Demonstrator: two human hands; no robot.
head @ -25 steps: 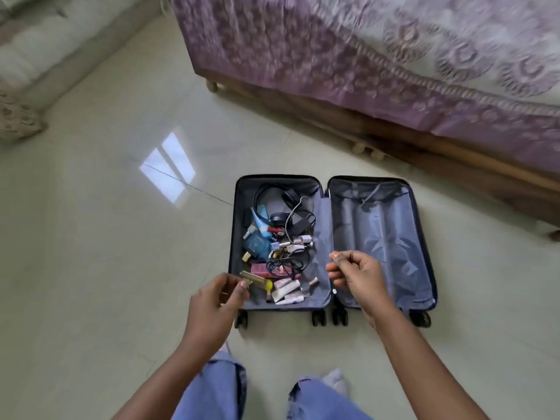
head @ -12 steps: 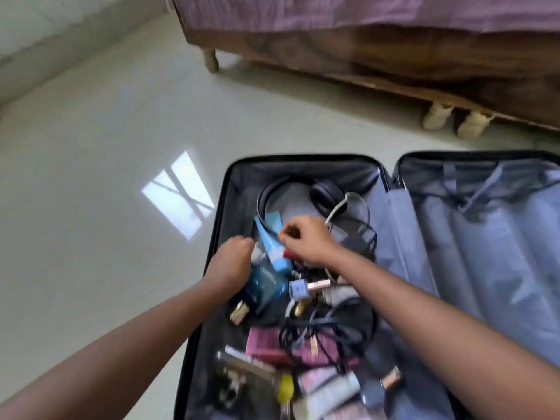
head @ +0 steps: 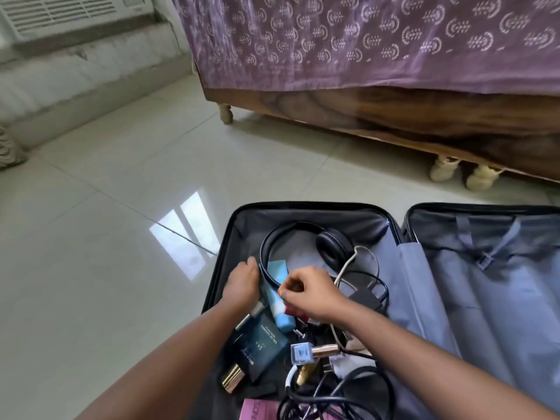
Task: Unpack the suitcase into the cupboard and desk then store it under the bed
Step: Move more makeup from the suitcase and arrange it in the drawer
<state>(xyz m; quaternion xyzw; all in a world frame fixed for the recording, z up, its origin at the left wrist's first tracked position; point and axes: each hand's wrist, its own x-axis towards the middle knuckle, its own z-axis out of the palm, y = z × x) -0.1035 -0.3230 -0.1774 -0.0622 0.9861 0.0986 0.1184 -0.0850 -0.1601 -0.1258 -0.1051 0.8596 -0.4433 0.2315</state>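
The open suitcase (head: 218, 286) lies on the floor below the bed (head: 394, 122). Its left half holds black headphones (head: 333, 244), a light blue tube (head: 280, 310), a dark blue box (head: 260, 350), cables (head: 372, 283) and small cosmetics. Its right half (head: 491, 298) shows only grey lining and straps. My left hand (head: 242, 283) reaches down beside the tube with its fingers curled under; what they touch is hidden. My right hand (head: 309, 292) pinches at the lower end of the headphone band, above a small red item (head: 292, 310).
Glossy floor tiles (head: 106, 268) stretch to the left of the case. The bed has wooden legs (head: 225, 113) and a purple patterned cover (head: 363, 40) hanging over its side. A white air-conditioning unit (head: 60, 13) sits at the far left.
I have bent down close over the suitcase. Both hands have gone from the case's near edge into the left half, and the gold item my left hand held now lies there.
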